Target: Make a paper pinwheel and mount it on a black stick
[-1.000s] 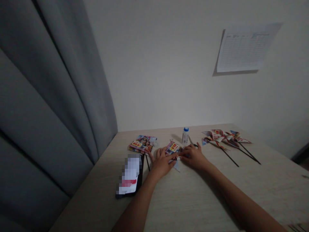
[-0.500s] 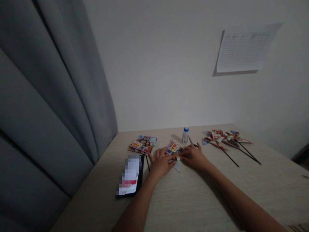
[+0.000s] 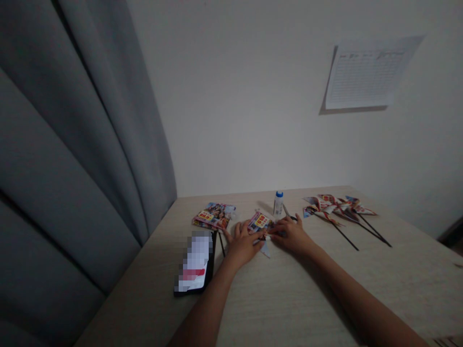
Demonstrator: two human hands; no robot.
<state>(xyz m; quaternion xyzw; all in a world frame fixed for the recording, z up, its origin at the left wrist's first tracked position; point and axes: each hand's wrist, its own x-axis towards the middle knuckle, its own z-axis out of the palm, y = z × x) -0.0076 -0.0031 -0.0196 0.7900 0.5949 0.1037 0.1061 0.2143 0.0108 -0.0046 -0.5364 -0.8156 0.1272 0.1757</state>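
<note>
From the head camera, we have both hands low on the pale wooden table (image 3: 289, 299), meeting over a printed paper piece (image 3: 261, 222) that we are folding. To do this fold well, we judge that the edges want lining up before any pressure goes on, with one hand pinning the sheet flat while the other runs the crease. Our left hand (image 3: 241, 245) lies palm down with fingers spread and relaxed, resting on the near-left part of the paper. Our right hand (image 3: 291, 234) comes in from the other side, fingers drawn together at the paper's edge; whether it truly pinches a flap we cannot tell in this dim light. A white corner of the paper pokes out just below, between the two hands. Just beyond the right hand stands a glue bottle (image 3: 278, 203); farther to its right lie finished paper pinwheels (image 3: 334, 205) on dark sticks. Left of the left hand sit a phone (image 3: 195, 262) and a stack of printed sheets (image 3: 214, 215).
</note>
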